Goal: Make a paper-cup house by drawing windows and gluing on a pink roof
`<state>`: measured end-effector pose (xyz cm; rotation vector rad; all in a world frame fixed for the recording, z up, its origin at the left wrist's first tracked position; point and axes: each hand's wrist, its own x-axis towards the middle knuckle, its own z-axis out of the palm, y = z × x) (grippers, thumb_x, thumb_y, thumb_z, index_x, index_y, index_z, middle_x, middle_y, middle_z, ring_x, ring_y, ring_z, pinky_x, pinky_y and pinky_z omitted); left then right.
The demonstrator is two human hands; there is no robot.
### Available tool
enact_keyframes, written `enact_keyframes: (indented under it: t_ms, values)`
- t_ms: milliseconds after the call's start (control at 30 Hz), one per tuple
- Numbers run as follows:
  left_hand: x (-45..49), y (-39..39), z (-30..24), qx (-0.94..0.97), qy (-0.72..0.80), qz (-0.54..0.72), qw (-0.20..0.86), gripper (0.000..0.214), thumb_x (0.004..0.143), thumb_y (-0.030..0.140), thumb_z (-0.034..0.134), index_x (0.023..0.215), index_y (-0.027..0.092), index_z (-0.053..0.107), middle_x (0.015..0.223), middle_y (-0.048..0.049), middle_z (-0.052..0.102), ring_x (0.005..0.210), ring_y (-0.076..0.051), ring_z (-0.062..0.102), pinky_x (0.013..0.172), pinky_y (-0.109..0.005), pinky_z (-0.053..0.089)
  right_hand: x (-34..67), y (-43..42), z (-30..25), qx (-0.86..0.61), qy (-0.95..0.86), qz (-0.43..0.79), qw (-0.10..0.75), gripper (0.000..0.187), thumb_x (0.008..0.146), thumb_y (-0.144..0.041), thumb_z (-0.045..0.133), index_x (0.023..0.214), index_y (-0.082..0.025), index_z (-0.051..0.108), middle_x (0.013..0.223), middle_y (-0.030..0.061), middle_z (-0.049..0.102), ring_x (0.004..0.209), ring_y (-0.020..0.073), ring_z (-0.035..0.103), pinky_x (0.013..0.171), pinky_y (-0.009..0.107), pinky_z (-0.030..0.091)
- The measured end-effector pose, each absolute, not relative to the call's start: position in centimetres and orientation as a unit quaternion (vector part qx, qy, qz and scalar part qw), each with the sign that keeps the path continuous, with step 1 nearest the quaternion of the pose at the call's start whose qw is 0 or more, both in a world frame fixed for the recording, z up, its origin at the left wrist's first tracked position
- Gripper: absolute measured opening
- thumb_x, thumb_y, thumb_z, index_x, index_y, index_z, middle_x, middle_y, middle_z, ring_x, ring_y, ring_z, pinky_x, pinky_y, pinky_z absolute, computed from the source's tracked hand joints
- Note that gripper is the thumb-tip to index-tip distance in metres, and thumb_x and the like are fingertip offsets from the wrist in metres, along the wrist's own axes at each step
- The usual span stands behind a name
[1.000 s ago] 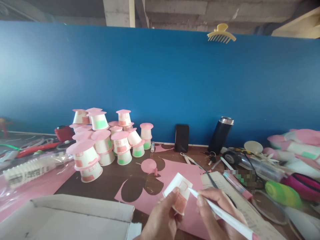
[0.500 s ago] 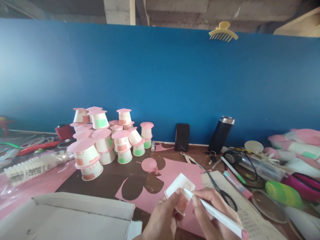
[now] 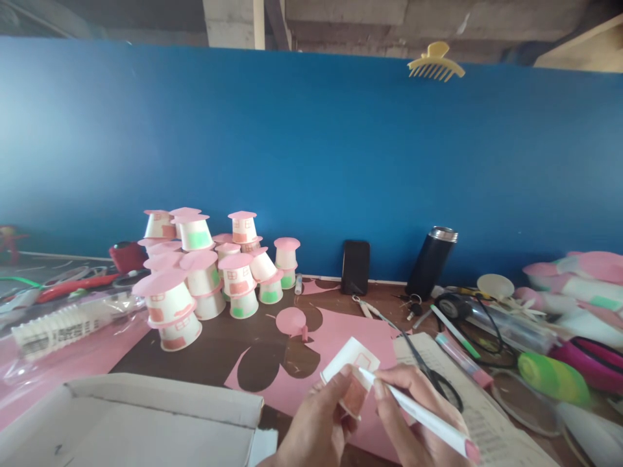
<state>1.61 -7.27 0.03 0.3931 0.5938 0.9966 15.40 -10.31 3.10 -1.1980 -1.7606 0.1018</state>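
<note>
Tilted on its side, a small white paper cup (image 3: pixel 344 358) is gripped by my left hand (image 3: pixel 321 421), thumb across its wall. A reddish-brown patch and a red window outline are drawn on it. My right hand (image 3: pixel 418 408) is closed round a white marker pen (image 3: pixel 423 415) with a pinkish end, its tip touching the cup beside the window outline. Beneath both hands lies a pink paper sheet (image 3: pixel 360 331) with round holes cut out. A pink paper disc (image 3: pixel 291 321) and a small pink marker cap (image 3: pixel 305 333) lie beyond them.
Stacked paper cups with pink roofs (image 3: pixel 170 298) stand at the left behind a white box (image 3: pixel 146 421). A black phone (image 3: pixel 355 267) and black flask (image 3: pixel 432 263) are near the blue partition (image 3: pixel 311 149). Scissors (image 3: pixel 413 350), markers (image 3: pixel 455 331) and a green-yellow roll (image 3: pixel 552 377) lie right.
The pen tip has barely shifted against the cup. Both hands keep the same hold, and the view has moved very slightly.
</note>
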Motion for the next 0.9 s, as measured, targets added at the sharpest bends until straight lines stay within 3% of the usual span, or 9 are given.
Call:
enact_keyframes:
  t_ms: [233, 467, 900]
  values:
    - [1.52, -7.18, -0.30, 0.147, 0.290, 0.458, 0.828, 0.040, 0.065, 0.043, 0.083, 0.090, 0.015, 0.067, 0.078, -0.0028, 0.065, 0.071, -0.014, 0.053, 0.065, -0.026, 0.033, 15.14, -10.39, 3.36, -0.500, -0.713, 0.047, 0.489, 0.011, 0.092, -0.029, 0.053, 0.085, -0.024, 0.060, 0.063, -0.0045, 0.059, 0.048, 0.0110, 0.055, 0.050, 0.020, 0.045]
    - [1.52, -7.18, 0.54, 0.095, 0.316, 0.457, 0.826, 0.056, 0.046, 0.041, 0.091, 0.088, 0.015, 0.065, 0.079, -0.0022, 0.068, 0.069, -0.014, 0.054, 0.062, -0.025, 0.031, 15.14, -10.47, 3.42, -0.500, -0.708, 0.054, 0.495, 0.011, 0.092, -0.030, 0.054, 0.085, -0.024, 0.061, 0.063, -0.0036, 0.060, 0.048, 0.0118, 0.055, 0.048, 0.020, 0.046]
    - [1.56, -7.14, 0.67, 0.070, 0.327, 0.453, 0.826, 0.025, 0.073, 0.031, 0.075, 0.088, 0.015, 0.063, 0.073, -0.0016, 0.066, 0.063, -0.013, 0.053, 0.060, -0.026, 0.032, 15.30, -10.31, 3.56, -0.494, -0.720, 0.036, 0.487, 0.012, 0.092, -0.029, 0.054, 0.083, -0.024, 0.060, 0.062, -0.0043, 0.059, 0.047, 0.0111, 0.054, 0.048, 0.020, 0.046]
